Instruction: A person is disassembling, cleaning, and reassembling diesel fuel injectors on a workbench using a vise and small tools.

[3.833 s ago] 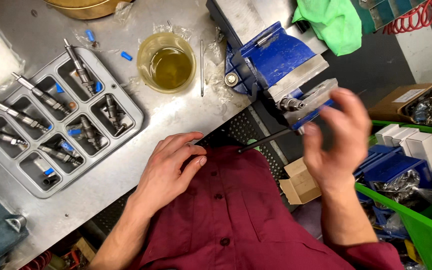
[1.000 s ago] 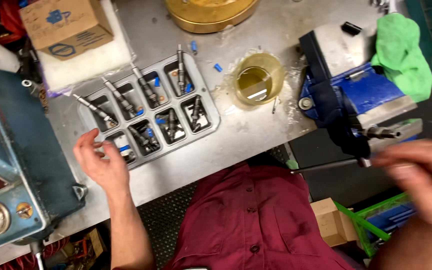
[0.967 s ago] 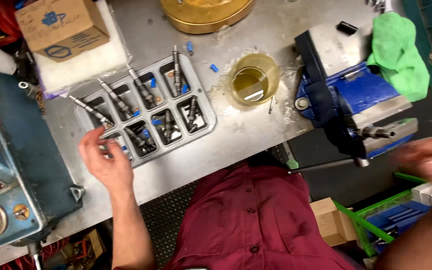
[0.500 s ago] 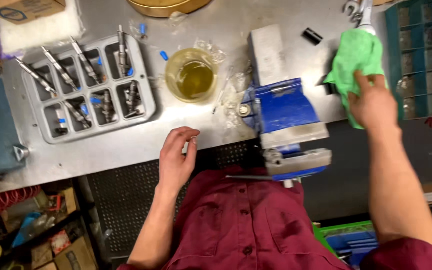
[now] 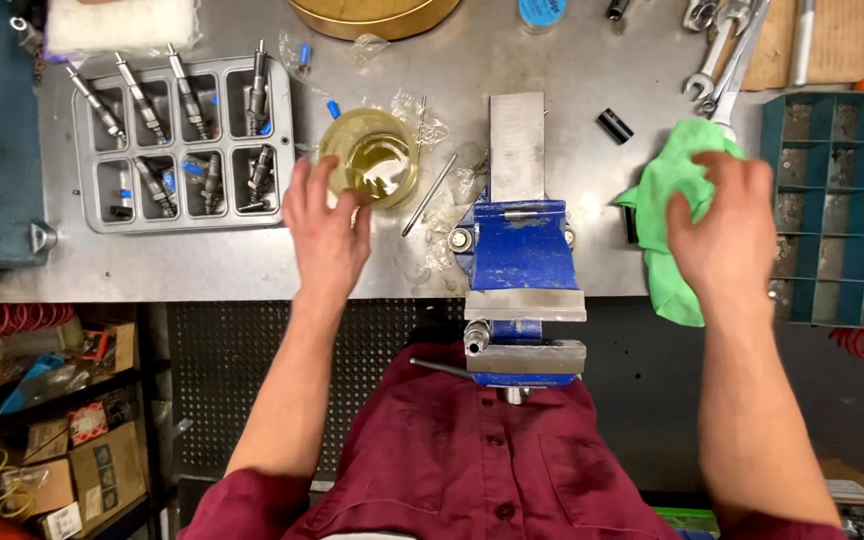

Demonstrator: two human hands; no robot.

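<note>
Left hand (image 5: 324, 228): now reaching up with open fingers, touching the round clear cup of yellow liquid (image 5: 369, 170); a moment ago it was resting lower.
Right hand (image 5: 722, 222): still pressing down on the soft green cloth (image 5: 668, 215), fingers curled over it.
Between hands: blue metal vise (image 5: 522, 270).

cloth (image 5: 674, 225) green | vise (image 5: 522, 250) blue | cup (image 5: 368, 157) yellowish | tray (image 5: 282, 140) grey

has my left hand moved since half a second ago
Yes. The left hand went from the bench's front edge up to the cup of yellow liquid.
</note>
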